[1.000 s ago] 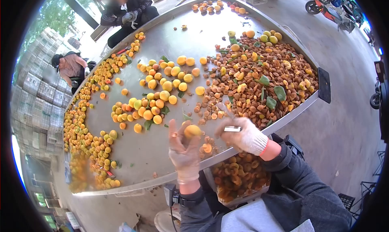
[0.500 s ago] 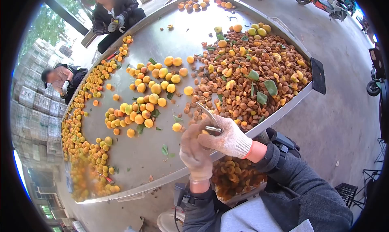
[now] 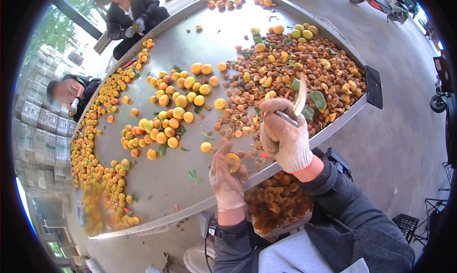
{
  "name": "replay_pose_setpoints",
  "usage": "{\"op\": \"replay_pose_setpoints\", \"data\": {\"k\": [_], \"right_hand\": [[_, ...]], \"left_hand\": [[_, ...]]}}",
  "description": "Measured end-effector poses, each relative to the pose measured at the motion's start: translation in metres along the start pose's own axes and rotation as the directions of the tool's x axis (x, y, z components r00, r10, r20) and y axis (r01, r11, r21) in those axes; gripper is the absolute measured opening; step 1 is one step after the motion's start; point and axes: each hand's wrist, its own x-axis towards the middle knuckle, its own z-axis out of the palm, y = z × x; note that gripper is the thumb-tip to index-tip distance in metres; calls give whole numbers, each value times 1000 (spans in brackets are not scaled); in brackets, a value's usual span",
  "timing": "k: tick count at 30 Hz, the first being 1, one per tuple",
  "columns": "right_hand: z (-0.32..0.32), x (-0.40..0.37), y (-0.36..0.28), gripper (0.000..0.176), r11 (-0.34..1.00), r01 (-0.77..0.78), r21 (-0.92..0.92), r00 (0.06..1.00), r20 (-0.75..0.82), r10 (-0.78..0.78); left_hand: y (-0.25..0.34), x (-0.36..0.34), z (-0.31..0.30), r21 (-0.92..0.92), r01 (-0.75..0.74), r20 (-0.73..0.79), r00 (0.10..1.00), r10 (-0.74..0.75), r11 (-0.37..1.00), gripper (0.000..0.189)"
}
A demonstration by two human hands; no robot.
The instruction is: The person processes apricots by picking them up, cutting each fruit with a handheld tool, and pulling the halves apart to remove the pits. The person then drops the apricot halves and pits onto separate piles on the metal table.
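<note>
Left hand (image 3: pixel 227 177) grasping a cut apricot (image 3: pixel 233 162) over the metal table (image 3: pixel 162 187) edge, right hand (image 3: pixel 284 135) clenched on a knife (image 3: pixel 295 108) just beside it

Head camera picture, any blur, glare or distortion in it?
Head view: fisheye bends the metal table and blacks the corners; daylight glares off its bare top; the knife in the right hand is blurred; the left hand and apricot half look sharp.

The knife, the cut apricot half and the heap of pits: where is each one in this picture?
knife (image 3: pixel 301 93): head view, on the curved blade.
apricot half (image 3: pixel 233 162): head view, on its cut face.
heap of pits (image 3: pixel 333 77): head view, on the brown stones mid-heap.
</note>
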Motion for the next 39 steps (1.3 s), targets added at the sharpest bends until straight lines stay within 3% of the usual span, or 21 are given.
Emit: {"op": "replay_pose_setpoints", "data": {"k": [2,7,9,10,12,13,15,16,17,18,19,21,24,27,31,32,33,34,35,37,39], "right_hand": [[4,1,1,12,969,107,221,992,-87,-89],[5,-7,4,11,963,268,36,962,-68,-266],[1,-9,5,12,891,393,-228,919,99,-381],[-4,-1,10,16,508,716,-478,679,306,-668],[-4,-3,15,16,545,725,-422,686,365,-630],[-3,-5,17,17,583,727,-363,686,423,-592],[3,-6,13,17,664,657,-358,751,387,-535],[3,1,16,17,801,535,-270,842,250,-479],[2,8,17,17,902,404,-153,914,119,-389],[-6,11,12,16,987,-31,155,1000,0,31],[-10,17,17,16,987,-30,156,1000,-2,31],[-15,31,33,12,881,-72,467,985,-103,135],[-11,31,39,14,825,-132,549,958,-142,248],[-6,29,43,13,793,-146,592,944,-156,290],[-15,31,44,11,924,-24,381,977,-186,102],[-10,29,46,11,975,211,-67,971,-102,-217],[-5,26,48,12,764,454,-459,882,113,-457],[-2,18,44,15,798,329,-505,941,243,-235],[0,15,46,15,798,332,-503,940,247,-235],[0,9,52,20,403,457,-793,866,501,2],[-1,7,56,24,311,467,-828,860,507,59]], "left_hand": [[-4,-3,9,42,29,-17,999,-29,999,47],[-9,-12,26,177,79,-36,997,-73,981,41],[-11,-14,30,213,45,-28,999,-40,976,37],[-16,-13,29,214,48,-25,999,-43,976,37],[-34,-7,23,454,-250,24,963,269,855,32],[-42,-4,21,455,-250,24,963,269,855,32],[-53,1,20,132,-323,-47,942,331,937,27],[-44,-3,23,134,-323,-46,942,331,937,27],[-27,-11,30,235,-177,-53,980,194,956,27],[-17,-15,35,332,-26,-74,996,54,943,27],[-14,-15,37,333,-25,-72,996,52,943,27],[-10,-11,41,228,75,-164,986,-38,971,31],[-15,-1,15,194,97,22,994,-104,976,32],[-10,-1,11,95,151,34,987,-155,984,35],[-13,19,-11,-186,119,-25,992,-126,975,38],[-11,20,-12,-240,93,-25,995,-102,966,40],[-8,22,-13,-292,65,-26,997,-75,954,42],[-7,23,-12,-294,57,-27,997,-68,954,42],[-7,25,-11,-282,43,-44,997,-58,958,43],[-8,25,-15,-269,31,-61,997,-50,963,44],[-12,23,-27,-259,-44,9,999,48,965,42]]}}
